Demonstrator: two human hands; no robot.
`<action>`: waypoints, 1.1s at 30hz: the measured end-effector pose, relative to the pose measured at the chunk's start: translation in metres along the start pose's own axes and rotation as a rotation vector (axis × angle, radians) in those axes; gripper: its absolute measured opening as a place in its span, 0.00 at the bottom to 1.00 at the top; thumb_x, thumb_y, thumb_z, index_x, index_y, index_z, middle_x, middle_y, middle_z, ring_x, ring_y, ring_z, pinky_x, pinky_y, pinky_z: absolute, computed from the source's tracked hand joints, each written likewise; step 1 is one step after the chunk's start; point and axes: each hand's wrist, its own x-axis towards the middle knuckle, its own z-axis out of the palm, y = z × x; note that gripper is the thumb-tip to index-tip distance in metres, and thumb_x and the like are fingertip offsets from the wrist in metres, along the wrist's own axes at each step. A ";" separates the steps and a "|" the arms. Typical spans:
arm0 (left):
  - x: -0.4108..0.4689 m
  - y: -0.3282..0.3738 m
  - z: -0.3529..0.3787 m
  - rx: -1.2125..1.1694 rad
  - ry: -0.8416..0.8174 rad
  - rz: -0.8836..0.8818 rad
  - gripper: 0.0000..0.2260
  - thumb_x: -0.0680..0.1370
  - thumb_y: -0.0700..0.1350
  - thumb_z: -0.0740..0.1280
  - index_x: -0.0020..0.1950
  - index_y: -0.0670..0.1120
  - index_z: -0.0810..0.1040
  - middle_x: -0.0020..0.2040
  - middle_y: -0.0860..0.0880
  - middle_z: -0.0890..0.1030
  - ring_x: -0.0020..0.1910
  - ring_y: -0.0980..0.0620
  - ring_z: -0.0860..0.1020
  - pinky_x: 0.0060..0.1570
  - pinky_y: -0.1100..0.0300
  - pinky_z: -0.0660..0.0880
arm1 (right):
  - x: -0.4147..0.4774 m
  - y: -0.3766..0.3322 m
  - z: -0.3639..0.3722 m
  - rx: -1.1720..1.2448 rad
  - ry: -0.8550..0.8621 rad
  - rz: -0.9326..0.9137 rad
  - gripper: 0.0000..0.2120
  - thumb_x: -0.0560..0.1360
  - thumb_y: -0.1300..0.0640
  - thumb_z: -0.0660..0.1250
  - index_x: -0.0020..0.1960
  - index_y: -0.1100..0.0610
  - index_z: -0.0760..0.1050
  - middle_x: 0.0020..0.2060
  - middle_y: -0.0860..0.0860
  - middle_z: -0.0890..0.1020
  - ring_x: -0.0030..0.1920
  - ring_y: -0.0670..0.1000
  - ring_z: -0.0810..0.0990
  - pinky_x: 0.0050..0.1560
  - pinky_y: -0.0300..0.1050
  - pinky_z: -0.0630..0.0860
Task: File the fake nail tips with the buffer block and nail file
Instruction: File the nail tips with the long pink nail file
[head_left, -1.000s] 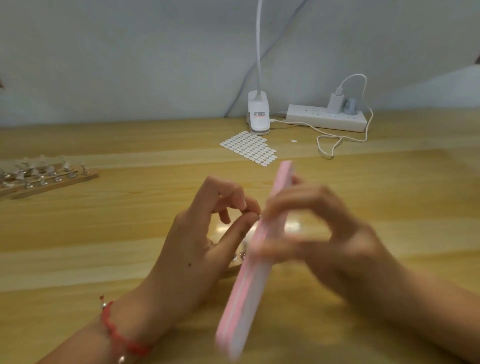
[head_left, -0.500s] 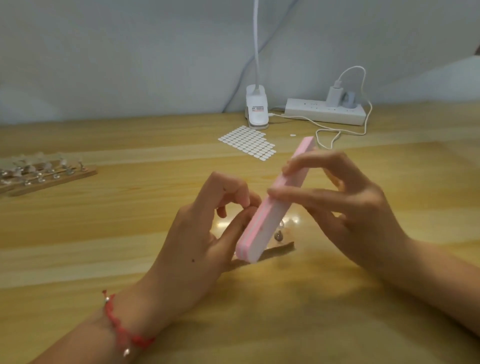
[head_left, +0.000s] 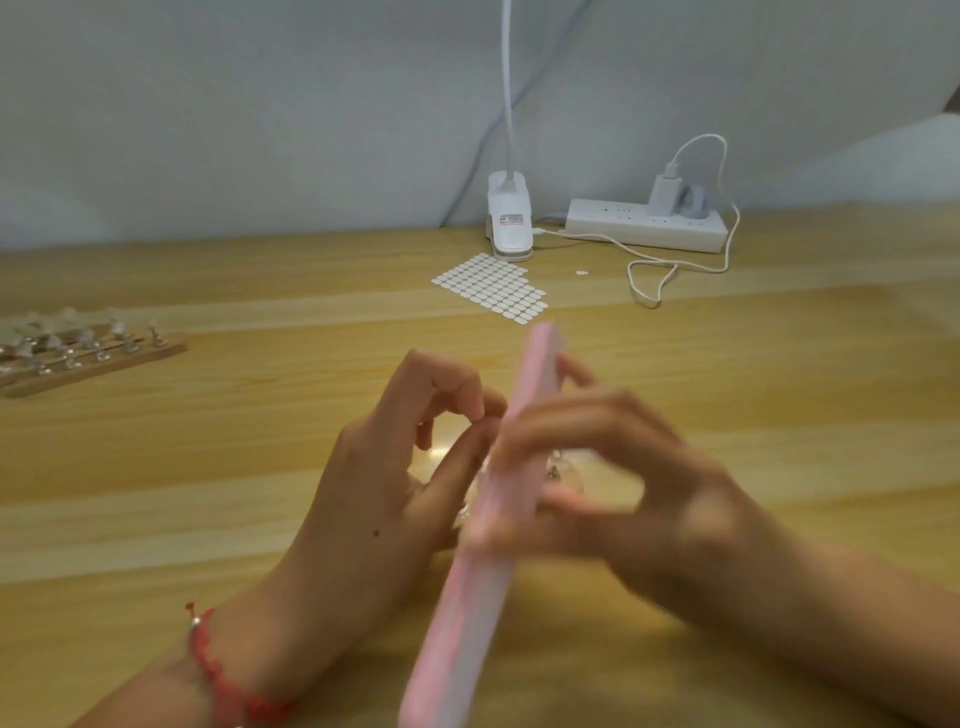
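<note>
Your right hand (head_left: 623, 493), motion-blurred, grasps the pink buffer block (head_left: 498, 525) at mid-length, and the block slants over the near middle of the worktop (head_left: 208, 467). Your left hand (head_left: 395, 483) meets the block's left side with fingers curled and thumb and forefinger tips together; whether they pinch anything cannot be told. A wooden rack (head_left: 104, 364) of nail tips (head_left: 67, 332) lies at the left edge, while a sticker sheet (head_left: 493, 286), clip lamp (head_left: 511, 223) and power strip (head_left: 644, 226) sit toward the far edge.

Soft, even light; right hand (head_left: 649, 499) motion-blurred.
</note>
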 end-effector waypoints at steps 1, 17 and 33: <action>0.000 0.001 0.000 0.001 -0.019 0.019 0.07 0.73 0.45 0.62 0.46 0.54 0.66 0.46 0.57 0.78 0.40 0.61 0.72 0.34 0.75 0.64 | 0.003 0.009 -0.004 -0.001 0.069 0.091 0.22 0.74 0.74 0.69 0.61 0.52 0.80 0.57 0.54 0.75 0.61 0.57 0.76 0.67 0.63 0.69; 0.002 0.000 0.002 -0.146 0.099 -0.093 0.14 0.73 0.49 0.70 0.48 0.55 0.64 0.44 0.55 0.84 0.43 0.54 0.78 0.43 0.65 0.69 | -0.008 0.070 -0.036 -0.241 0.356 0.475 0.24 0.74 0.71 0.70 0.66 0.53 0.73 0.57 0.57 0.77 0.59 0.54 0.74 0.65 0.47 0.71; 0.000 0.002 0.007 -0.068 0.056 -0.099 0.18 0.70 0.40 0.72 0.48 0.51 0.63 0.43 0.56 0.82 0.49 0.53 0.81 0.48 0.64 0.73 | -0.017 0.063 -0.024 -0.285 -0.017 0.592 0.21 0.74 0.61 0.71 0.66 0.53 0.78 0.56 0.57 0.77 0.58 0.58 0.74 0.60 0.53 0.67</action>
